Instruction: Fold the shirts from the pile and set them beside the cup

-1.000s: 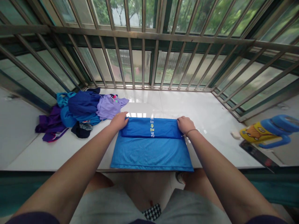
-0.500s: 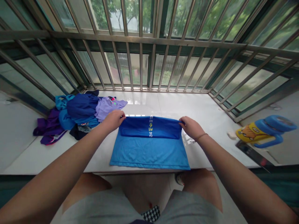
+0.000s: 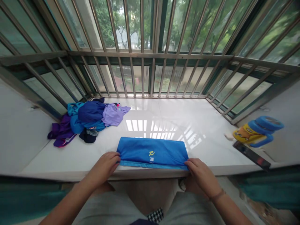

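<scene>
Folded bright blue fabric garment lies flat as 1 long band along the near edge of the white glossy window ledge, with a small yellow-and-white logo facing up. Left hand is closed on its near left corner, with the fingers curled onto the cloth. Right hand is closed on its near right corner. Loose pile of blue, purple and lilac clothes lies far left on the ledge, apart from the garment. Yellow-and-blue plastic item is at far right.
</scene>
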`<state>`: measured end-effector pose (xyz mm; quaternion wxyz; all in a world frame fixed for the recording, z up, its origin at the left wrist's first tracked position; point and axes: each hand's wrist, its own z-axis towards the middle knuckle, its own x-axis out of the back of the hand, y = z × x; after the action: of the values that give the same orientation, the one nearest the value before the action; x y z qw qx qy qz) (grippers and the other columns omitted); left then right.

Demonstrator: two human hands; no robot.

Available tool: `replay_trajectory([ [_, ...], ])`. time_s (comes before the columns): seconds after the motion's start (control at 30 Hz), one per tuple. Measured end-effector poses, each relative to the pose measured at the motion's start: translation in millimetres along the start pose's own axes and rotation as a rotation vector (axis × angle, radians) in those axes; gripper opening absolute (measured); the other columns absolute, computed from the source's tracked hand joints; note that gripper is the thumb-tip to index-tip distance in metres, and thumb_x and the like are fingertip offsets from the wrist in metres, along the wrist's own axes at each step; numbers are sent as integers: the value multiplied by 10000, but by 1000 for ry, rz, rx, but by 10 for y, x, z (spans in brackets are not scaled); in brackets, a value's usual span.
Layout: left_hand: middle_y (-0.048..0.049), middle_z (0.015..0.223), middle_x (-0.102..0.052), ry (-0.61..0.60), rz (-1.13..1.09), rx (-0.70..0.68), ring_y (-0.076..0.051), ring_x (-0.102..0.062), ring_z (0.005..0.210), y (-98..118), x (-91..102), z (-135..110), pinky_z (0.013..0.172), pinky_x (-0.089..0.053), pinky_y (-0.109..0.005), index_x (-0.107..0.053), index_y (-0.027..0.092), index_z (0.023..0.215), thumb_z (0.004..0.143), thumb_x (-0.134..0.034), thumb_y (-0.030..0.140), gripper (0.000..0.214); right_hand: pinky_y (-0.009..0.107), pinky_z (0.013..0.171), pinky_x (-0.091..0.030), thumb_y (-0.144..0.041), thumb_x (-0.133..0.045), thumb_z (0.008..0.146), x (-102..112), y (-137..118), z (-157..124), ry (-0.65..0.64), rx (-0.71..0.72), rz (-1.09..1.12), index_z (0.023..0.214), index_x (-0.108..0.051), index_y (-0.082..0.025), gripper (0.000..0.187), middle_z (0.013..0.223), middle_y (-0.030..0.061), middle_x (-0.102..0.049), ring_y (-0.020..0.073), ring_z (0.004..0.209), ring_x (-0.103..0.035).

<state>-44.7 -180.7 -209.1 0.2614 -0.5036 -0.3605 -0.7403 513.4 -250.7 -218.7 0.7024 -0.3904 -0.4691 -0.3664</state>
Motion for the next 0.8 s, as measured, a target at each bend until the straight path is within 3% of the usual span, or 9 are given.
replay_trajectory([
  [0.1, -99, 1321, -781, 80, -30, 77, -283, -744, 1221, 19, -139, -157, 1066, -609, -445, -766, 287, 1231, 1048, -610, 320, 243, 406, 970, -616, -201, -570, 1042, -95, -7, -94, 31, -83, 13, 1268, -736, -307, 300, 1250, 84, -759, 255, 1097, -720],
  [0.2, -130, 1347, -768, 160, -77, 238, -317, -734, 1256, 34, -229, -211, 1119, -590, -500, -731, 263, 1306, 1038, -612, 407, 327, 416, 969, -616, -218, -555, 1045, -76, -36, -66, 56, -142, 44, 1228, -754, -280, 277, 1208, 94, -769, 265, 1085, -725],
  [0.33, -144, 1232, -803, 195, -173, 454, -357, -757, 1156, 51, -247, -103, 1056, -605, -532, -719, 244, 1273, 972, -644, 489, 395, 433, 959, -619, -239, -522, 1059, 7, -101, 33, 25, -211, 114, 1170, -771, -265, 273, 1151, 93, -778, 276, 1044, -738],
  [0.43, -96, 1046, -815, 178, -257, 553, -334, -777, 1014, 83, -164, 61, 958, -624, -498, -727, 254, 1227, 914, -632, 439, 376, 441, 979, -617, -249, -507, 1058, 30, -122, 86, 14, -257, 165, 1161, -772, -267, 286, 1144, 95, -780, 279, 1047, -746],
  [0.53, -47, 937, -790, 166, -357, 600, -289, -785, 922, 136, -27, 207, 870, -626, -425, -732, 266, 1164, 902, -610, 436, 335, 455, 1001, -616, -263, -499, 1059, 40, -112, 120, 23, -281, 197, 1138, -769, -263, 281, 1134, 97, -781, 284, 1059, -752],
  [0.63, -34, 958, -794, 216, -449, 623, -273, -792, 943, 174, 95, 271, 879, -622, -398, -722, 268, 1145, 911, -635, 512, 349, 467, 1022, -611, -283, -495, 1068, 88, -89, 141, 55, -296, 208, 1144, -760, -263, 276, 1138, 95, -777, 287, 1087, -753],
  [0.8, -38, 976, -808, 149, -496, 585, -267, -786, 923, 147, 75, 131, 883, -628, -406, -734, 269, 1137, 906, -653, 528, 356, 455, 999, -612, -278, -489, 1058, 175, -79, 72, 110, -306, 199, 1133, -761, -259, 282, 1128, 103, -772, 282, 1087, -742],
])
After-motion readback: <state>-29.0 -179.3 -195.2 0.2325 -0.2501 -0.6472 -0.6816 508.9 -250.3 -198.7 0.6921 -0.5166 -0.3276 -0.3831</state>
